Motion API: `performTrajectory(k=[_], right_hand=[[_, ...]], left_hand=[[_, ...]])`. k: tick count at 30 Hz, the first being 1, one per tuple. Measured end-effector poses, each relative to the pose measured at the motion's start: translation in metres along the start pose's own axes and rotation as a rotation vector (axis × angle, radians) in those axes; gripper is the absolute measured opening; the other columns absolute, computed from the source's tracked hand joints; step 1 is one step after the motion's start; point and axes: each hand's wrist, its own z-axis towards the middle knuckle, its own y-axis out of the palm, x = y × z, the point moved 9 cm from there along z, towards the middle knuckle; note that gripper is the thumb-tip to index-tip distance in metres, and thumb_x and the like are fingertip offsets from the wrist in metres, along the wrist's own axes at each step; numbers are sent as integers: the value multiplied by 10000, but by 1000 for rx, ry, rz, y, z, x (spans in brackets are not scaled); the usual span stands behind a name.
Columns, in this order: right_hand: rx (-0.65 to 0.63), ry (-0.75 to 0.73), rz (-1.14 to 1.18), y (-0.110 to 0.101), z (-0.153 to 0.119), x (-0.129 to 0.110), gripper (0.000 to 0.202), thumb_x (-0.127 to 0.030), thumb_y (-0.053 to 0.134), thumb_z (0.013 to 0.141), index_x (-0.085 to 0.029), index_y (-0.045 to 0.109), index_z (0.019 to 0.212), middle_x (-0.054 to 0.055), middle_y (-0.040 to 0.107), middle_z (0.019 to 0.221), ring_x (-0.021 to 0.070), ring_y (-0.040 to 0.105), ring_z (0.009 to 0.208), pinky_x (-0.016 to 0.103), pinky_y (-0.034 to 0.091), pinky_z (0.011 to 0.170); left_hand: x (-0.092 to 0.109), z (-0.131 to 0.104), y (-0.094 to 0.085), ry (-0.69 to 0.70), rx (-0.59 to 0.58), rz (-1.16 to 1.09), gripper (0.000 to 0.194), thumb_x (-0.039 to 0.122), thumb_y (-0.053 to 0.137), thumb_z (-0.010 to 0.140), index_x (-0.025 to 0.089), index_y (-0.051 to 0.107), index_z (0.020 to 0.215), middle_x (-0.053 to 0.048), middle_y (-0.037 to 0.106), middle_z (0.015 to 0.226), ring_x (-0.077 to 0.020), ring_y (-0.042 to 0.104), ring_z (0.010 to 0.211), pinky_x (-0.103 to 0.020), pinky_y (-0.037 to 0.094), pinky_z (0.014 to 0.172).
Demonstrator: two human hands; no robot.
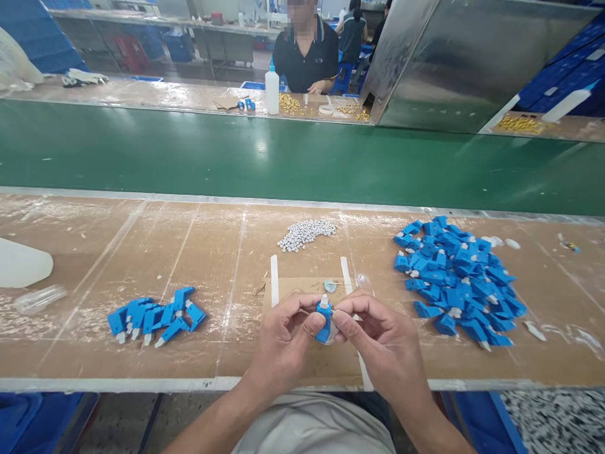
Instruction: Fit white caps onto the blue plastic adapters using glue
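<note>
My left hand pinches a small blue plastic piece with a white tip between thumb and fingers, white tip upward. Close against its right side, the thumb and forefinger of my right hand are pressed together; what they hold, if anything, is too small to name. Beneath both hands lies a piece of cardboard with white tape strips at its sides. A small round bluish-white blob rests on it. Beyond is a heap of small grey-white pellets.
A large pile of blue pieces lies right, a smaller group left. At the left edge are a white bottle and a clear plastic piece. A green conveyor belt crosses ahead; a person sits beyond it.
</note>
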Motion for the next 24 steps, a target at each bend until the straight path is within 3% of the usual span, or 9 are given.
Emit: performTrajectory(k=[5,11,19,24], right_hand=[[29,-19,-97,-2,-3,-9,152,-308,683,921,-192,697,825,8,653,746,139,645,636,226,523,598],[45,-58,-161,-4,-4,-20,149,-291,652,945,-195,670,832,2,648,755,141,662,655,222,517,605],[-23,-111,-101,-1,-7,-23,117,-255,609,973,-202,667,886,15,624,831,143,651,715,236,524,640],[-4,-95,-101,-1,-8,-23,142,-270,603,976,-202,649,860,7,632,798,139,642,694,236,515,644]], left_hand=[[13,1,3,104,-15,185,176,252,597,961,260,692,1109,-5,614,904,-125,603,818,-233,485,720],[21,3,5,154,-17,223,187,246,588,965,243,680,1127,-16,621,923,-135,608,855,-241,489,743],[9,10,12,-84,-101,-57,238,336,616,946,166,692,1096,-66,647,1008,-144,606,821,-254,495,712],[7,10,15,-101,-114,-95,234,341,637,931,142,692,1040,-57,634,920,-150,595,808,-252,484,699]])
